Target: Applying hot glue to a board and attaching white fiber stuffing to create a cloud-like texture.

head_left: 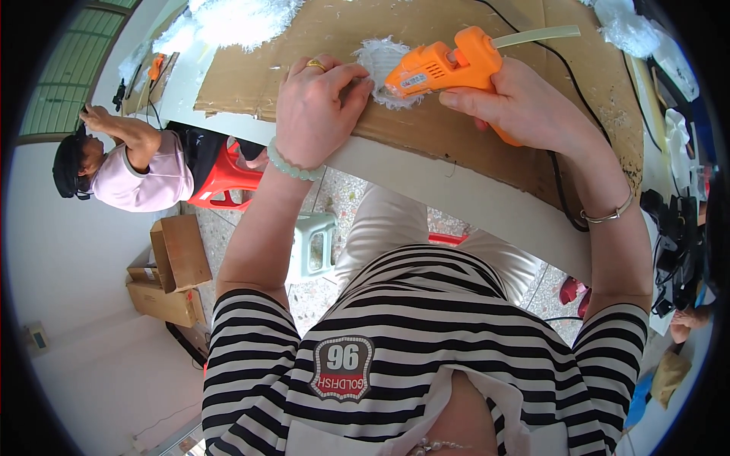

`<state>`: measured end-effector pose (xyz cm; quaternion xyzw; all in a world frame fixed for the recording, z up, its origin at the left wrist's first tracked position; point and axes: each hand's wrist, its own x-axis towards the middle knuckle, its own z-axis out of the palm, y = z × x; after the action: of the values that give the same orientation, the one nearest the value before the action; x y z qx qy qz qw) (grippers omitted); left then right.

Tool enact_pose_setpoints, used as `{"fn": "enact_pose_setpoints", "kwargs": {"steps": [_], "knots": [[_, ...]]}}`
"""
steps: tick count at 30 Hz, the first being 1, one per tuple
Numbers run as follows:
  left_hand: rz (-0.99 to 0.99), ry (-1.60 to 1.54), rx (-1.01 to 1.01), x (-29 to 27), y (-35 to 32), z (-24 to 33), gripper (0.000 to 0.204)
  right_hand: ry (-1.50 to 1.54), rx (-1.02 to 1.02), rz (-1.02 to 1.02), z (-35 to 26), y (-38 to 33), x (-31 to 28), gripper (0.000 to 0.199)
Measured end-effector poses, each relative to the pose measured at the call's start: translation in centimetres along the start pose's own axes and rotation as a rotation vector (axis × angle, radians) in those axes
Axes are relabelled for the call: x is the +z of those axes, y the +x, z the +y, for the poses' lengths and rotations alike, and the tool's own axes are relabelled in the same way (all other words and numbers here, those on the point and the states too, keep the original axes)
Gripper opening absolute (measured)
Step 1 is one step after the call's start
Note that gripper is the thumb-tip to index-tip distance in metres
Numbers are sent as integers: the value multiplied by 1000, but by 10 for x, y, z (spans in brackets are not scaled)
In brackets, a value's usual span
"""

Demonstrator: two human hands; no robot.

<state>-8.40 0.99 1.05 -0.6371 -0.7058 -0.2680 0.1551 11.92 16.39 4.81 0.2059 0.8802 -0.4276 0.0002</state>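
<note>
An orange hot glue gun point(449, 67) sits in my right hand point(532, 106), its fingers wrapped round the handle. A pale glue stick point(540, 35) pokes out of its back end, and its nozzle points left, over a white frayed, fluffy piece point(384, 57). This piece lies flat on a brown cardboard sheet point(251, 83). At the piece's left edge is my left hand point(323, 95), its fingers bent and the thumb and forefinger close together. Whatever lies between those fingertips is too small to make out.
White fluffy heaps point(243, 19) lie at the far left, with more white material point(627, 26) at the far right. A black cord point(566, 68) crosses the cardboard. Left, a person in pink point(144, 175) sits on a red stool point(228, 178). Cardboard boxes point(171, 266) stand on the floor.
</note>
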Motion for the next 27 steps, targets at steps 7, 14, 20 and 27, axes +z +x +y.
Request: {"fn": "enact_pose_setpoints", "kwargs": {"steps": [7,14,20,27], "knots": [[-12,59,10,0,7,0,6,108,-16,6,7,-12,-27,35],[-94,-18,139,-1,21,-2,3,414,-71,199,26,-13,-40,32],[-173,-404,-135,-7,13,0,13,501,-31,334,34,-8,-39,38],[-221,-310,-75,-8,12,10,18,476,1,286,34,-9,-37,37]]}}
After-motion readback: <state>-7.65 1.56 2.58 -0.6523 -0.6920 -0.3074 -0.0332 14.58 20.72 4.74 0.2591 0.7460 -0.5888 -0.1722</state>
